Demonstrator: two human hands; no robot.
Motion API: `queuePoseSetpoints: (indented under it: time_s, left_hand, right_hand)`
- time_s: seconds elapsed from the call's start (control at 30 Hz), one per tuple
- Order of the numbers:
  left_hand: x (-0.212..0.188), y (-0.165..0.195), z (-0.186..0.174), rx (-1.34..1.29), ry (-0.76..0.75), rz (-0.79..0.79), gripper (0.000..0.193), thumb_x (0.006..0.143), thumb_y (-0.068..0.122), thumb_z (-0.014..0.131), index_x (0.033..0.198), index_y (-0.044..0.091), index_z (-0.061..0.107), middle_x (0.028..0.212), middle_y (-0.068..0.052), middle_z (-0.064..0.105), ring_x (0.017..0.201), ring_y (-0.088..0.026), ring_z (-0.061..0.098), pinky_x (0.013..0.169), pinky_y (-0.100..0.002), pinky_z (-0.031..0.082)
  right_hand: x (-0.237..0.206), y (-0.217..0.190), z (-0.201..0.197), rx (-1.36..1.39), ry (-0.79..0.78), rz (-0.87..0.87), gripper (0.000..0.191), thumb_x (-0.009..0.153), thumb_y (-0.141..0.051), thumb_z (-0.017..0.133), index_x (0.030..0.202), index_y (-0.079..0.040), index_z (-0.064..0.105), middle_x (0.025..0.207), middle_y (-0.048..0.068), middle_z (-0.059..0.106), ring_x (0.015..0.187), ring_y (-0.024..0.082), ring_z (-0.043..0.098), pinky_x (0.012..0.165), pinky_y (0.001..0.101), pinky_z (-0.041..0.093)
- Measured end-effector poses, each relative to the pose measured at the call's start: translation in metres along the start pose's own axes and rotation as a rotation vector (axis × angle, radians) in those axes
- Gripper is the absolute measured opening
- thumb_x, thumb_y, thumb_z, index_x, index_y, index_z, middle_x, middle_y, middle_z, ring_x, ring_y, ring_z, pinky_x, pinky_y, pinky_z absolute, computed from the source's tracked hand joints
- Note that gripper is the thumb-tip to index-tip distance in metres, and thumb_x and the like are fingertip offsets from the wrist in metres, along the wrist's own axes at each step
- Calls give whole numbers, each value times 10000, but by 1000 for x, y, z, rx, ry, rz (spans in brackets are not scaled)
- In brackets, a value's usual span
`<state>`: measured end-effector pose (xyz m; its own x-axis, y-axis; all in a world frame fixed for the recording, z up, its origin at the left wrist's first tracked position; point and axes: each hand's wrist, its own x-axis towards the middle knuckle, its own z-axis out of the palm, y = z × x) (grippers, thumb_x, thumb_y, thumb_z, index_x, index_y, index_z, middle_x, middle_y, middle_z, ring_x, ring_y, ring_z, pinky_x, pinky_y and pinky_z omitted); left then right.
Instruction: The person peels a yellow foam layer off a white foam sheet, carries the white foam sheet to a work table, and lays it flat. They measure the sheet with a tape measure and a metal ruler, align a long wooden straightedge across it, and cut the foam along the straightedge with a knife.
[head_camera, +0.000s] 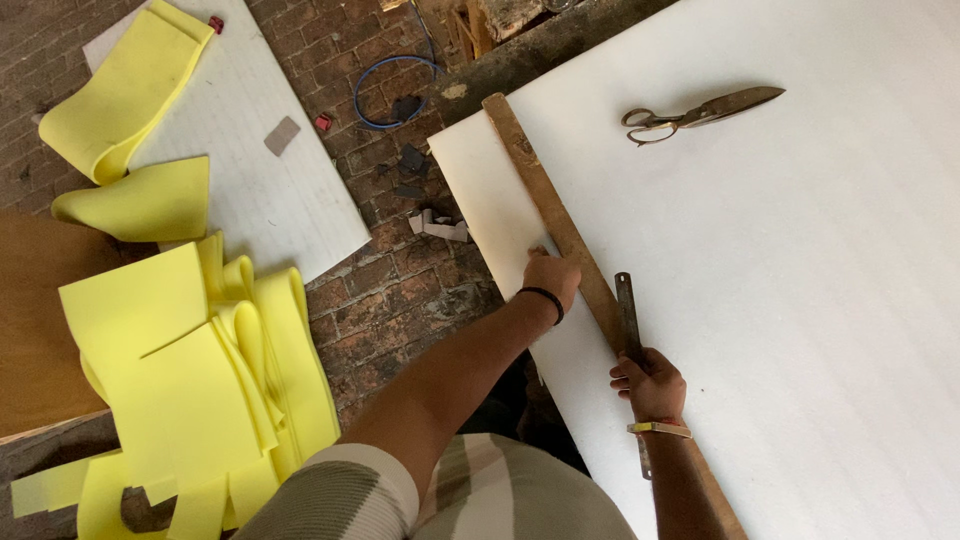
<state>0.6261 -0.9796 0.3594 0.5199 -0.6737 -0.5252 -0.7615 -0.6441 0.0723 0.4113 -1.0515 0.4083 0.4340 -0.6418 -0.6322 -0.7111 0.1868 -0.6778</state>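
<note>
On the big white foam sheet (800, 300) that fills the right side of the shot, a long wooden straightedge (545, 195) lies near the sheet's left edge, running parallel to it. Left hand (552, 275), black band on the wrist, is pressed flat-ish on the foam right against the straightedge, fingers together and curled down at its edge, holding it in place as far as I can see. Right hand (650, 385), yellowish wristband, is closed around a thin metal blade (628, 315) that sits just beside the straightedge on its right; the blade sticks out above the fist and a bit shows below the wrist too.

Old rusty scissors (700, 112) lie further up the sheet, shut, well apart from both hands. Off to the left on the brick floor (400, 290) there's a heap of yellow foam strips (200, 370) and another white sheet (270, 170) with more yellow foam curled on it.
</note>
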Motion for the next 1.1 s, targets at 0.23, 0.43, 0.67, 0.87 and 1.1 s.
queuePoseSetpoints:
  time_s: [0.23,0.43,0.67,0.87,1.1]
  left_hand:
    - [20,-2,25,99,267,0,111,740,56,721,834,-1,735,888,-273,694,921,-390,690,1070,-585,391]
    - [11,-1,17,-39,-7,-2,95,871,-50,666,820,-4,731,796,-209,712,845,-334,718,1179,-542,403]
    - [-6,1,-3,21,48,7,85,857,-19,670,802,-5,732,802,-243,683,876,-364,671,1186,-591,327]
    - [-9,1,-2,-53,-38,0,167,893,-54,625,834,9,769,834,-206,723,893,-348,696,1217,-555,358]
    - [-8,-4,1,43,66,13,76,834,3,698,805,36,760,806,-240,646,925,-407,625,1151,-581,347]
  right_hand:
    - [1,-1,0,5,-7,-2,185,945,-145,665,1044,-17,754,830,116,783,700,177,738,632,324,591]
    - [-2,-2,-2,17,-12,3,183,940,-151,662,1046,-28,747,823,95,780,698,172,733,627,322,587]
    - [-4,-2,-1,33,1,0,178,937,-147,672,1024,-13,751,821,107,777,695,179,733,627,328,585]
    - [-3,0,-1,24,16,-9,175,932,-142,674,1013,-9,753,819,107,777,681,174,735,611,316,587]
    - [-2,2,3,46,12,-21,180,926,-135,668,1013,3,745,808,112,772,674,175,725,601,319,578]
